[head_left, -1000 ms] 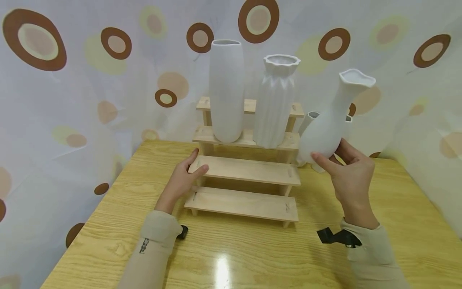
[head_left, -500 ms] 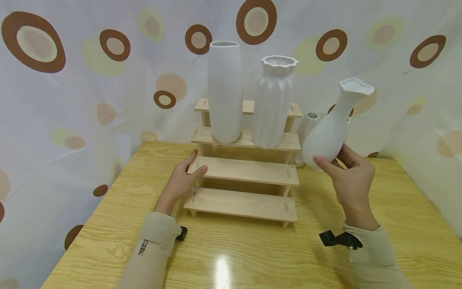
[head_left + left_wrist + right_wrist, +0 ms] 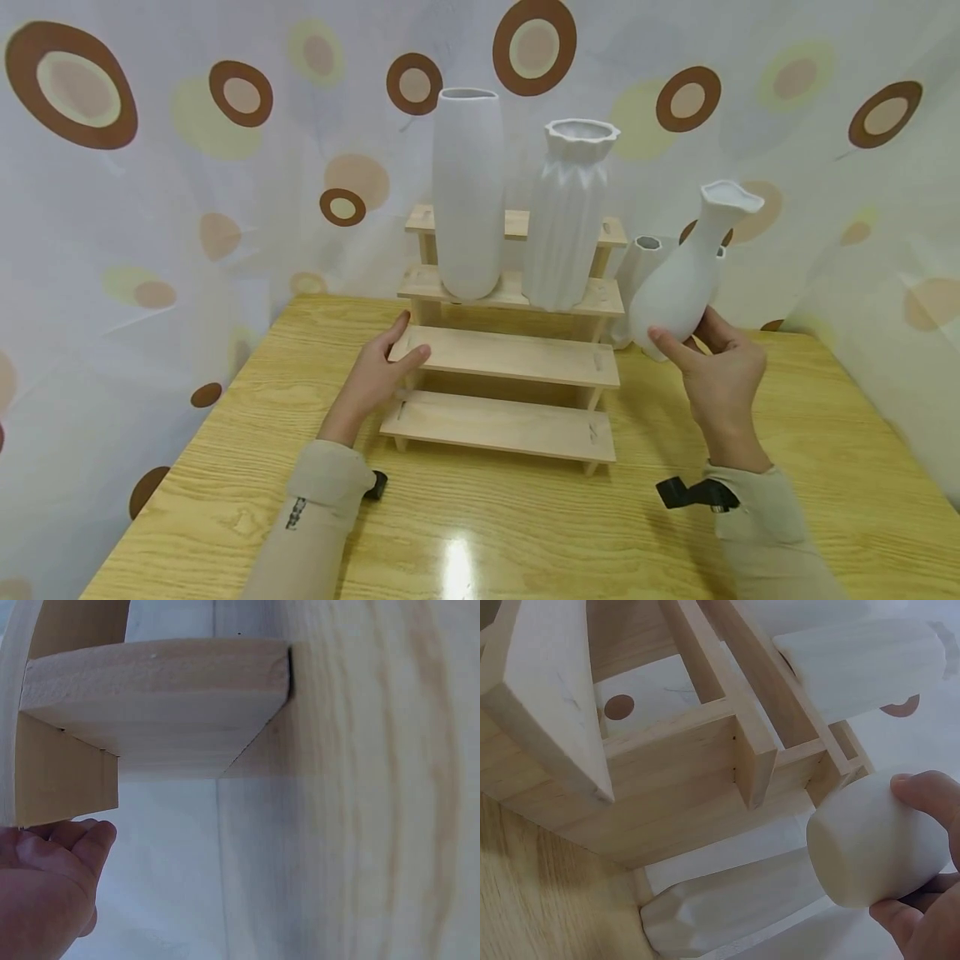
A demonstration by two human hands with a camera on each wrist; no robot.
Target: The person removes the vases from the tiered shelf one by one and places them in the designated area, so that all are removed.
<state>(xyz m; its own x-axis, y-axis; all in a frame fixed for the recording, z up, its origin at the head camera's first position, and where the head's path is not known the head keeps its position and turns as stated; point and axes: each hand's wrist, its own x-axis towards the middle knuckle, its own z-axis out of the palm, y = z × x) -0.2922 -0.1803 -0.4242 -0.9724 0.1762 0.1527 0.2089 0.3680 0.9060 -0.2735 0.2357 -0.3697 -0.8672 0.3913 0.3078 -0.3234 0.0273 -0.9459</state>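
Flared vase (image 3: 673, 292) dips lower at frame right

Over the last second the right hand (image 3: 727, 379) has carried it down and slightly left, thumb and fingers pinching its round lower body, mouth leaning to the upper right. At centre left, the left hand (image 3: 371, 379) stays on the wooden stand (image 3: 502, 354), gripping a board's end; its fingers are partly hidden underneath. Behind the held vase, two more vases are largely covered: a ribbed vase (image 3: 634, 271) and another showing a bit of rim (image 3: 722, 252), its shape hard to make out. Both sleeves run off the bottom edge. Counted: five vases, four boards, two hands. A smooth tall vase (image 3: 468, 192) and a pleated vase (image 3: 562, 225) stand upright, side by side, on the second board from the top.
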